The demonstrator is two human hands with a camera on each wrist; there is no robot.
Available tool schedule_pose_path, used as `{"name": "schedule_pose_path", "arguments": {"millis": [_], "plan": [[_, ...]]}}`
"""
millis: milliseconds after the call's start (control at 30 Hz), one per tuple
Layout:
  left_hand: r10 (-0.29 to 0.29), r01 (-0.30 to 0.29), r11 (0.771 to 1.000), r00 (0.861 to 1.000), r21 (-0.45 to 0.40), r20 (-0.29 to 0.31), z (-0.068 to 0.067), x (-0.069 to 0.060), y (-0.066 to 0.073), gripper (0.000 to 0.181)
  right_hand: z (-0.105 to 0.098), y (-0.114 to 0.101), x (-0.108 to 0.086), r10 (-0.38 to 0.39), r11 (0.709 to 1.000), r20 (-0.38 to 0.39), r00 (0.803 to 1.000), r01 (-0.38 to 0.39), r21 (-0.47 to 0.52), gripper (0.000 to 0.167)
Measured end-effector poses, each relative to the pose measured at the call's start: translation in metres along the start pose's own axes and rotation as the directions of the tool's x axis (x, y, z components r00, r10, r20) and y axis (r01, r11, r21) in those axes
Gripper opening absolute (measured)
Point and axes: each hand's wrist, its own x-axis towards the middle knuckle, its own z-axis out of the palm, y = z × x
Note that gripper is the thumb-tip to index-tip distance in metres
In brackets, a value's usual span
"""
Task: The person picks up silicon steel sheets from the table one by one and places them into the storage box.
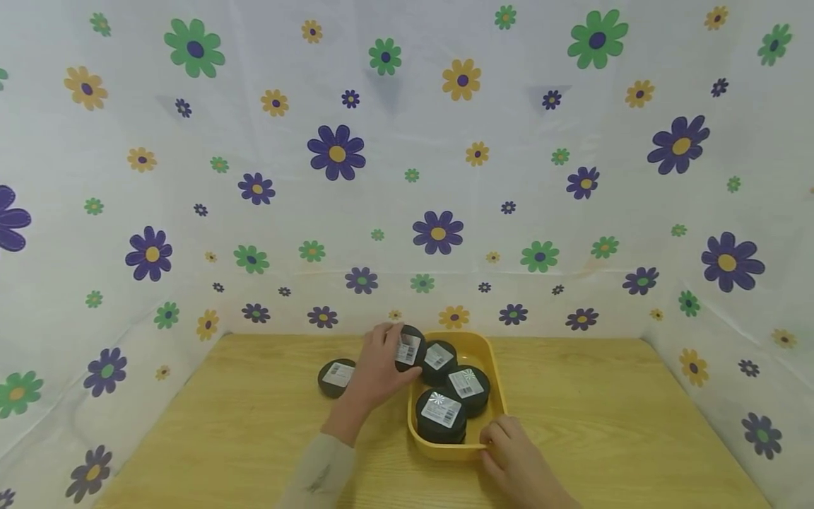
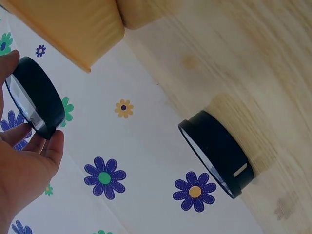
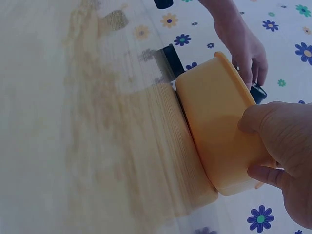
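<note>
My left hand [image 1: 381,364] grips a round, flat black container [image 1: 409,348] with a white label. It is raised off the table at the left rim of a yellow plastic bin [image 1: 499,396]. Inside the bin are several like containers [image 1: 443,413], labels up, at least some apparently stacked. My right hand [image 1: 518,452] pinches the bin's near right corner, with thumb and fingers on the rim in the right wrist view. Another black container [image 2: 217,153] lies on the table left of my left hand, partly covered by that hand in the head view.
A light wooden table [image 1: 604,417] carries everything. White cloth [image 1: 407,198] with printed flowers stands behind it and on both sides. In the right wrist view, a dark container [image 3: 170,62] sits near the bin, and another dark object [image 3: 163,4] is cut off at the top.
</note>
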Motion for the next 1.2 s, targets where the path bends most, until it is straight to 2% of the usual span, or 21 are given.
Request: {"name": "schedule_pose_path", "arguments": {"millis": [100, 267, 333, 433, 533, 700, 800, 1000, 1067, 1200], "plan": [[0.028, -0.028, 0.999, 0.999, 0.02, -0.02, 0.006, 0.003, -0.001, 0.084, 0.0, 0.0, 0.001, -0.004, 1.0, 0.0, 1.0, 0.004, 0.002, 0.029], [0.109, -0.104, 0.991, 0.992, 0.084, -0.064, 0.018, 0.011, -0.003, 0.085, -0.002, -0.001, 0.002, 0.009, 1.0, 0.012, 1.0, -0.009, 0.014, 0.028], [0.133, -0.127, 0.988, 0.989, 0.093, -0.063, 0.022, 0.015, -0.004, 0.085, -0.002, -0.001, 0.003, -0.007, 1.0, -0.002, 1.0, 0.007, 0.006, 0.029], [0.149, -0.146, 0.985, 0.988, 0.091, -0.029, 0.026, 0.02, -0.004, 0.085, -0.002, 0.0, 0.003, -0.034, 0.999, -0.024, 0.999, 0.034, -0.007, 0.03], [0.142, -0.144, 0.986, 0.989, 0.087, 0.026, 0.03, 0.023, -0.003, 0.086, -0.002, 0.0, 0.002, -0.029, 1.0, -0.018, 0.999, 0.029, -0.012, 0.03], [0.121, -0.128, 0.99, 0.989, 0.066, 0.089, 0.037, 0.025, -0.001, 0.087, 0.001, 0.001, 0.001, 0.024, 1.0, 0.029, 0.999, -0.023, -0.015, 0.028], [0.105, -0.11, 0.993, 0.988, 0.044, 0.111, 0.041, 0.027, 0.0, 0.087, 0.003, 0.002, 0.001, 0.034, 0.999, 0.038, 0.999, -0.033, -0.018, 0.028], [0.114, -0.118, 0.993, 0.983, 0.017, 0.144, 0.048, 0.031, 0.003, 0.087, 0.002, 0.003, 0.001, -0.017, 1.0, -0.002, 1.0, 0.017, -0.024, 0.029], [0.122, -0.124, 0.992, 0.98, 0.005, 0.158, 0.05, 0.031, 0.004, 0.087, 0.001, 0.002, 0.001, -0.006, 1.0, 0.009, 1.0, 0.006, -0.023, 0.028], [0.099, -0.097, 0.995, 0.976, -0.02, 0.191, 0.053, 0.031, 0.006, 0.084, 0.0, 0.003, 0.001, 0.026, 1.0, 0.045, 0.999, -0.026, -0.01, 0.026]]}}
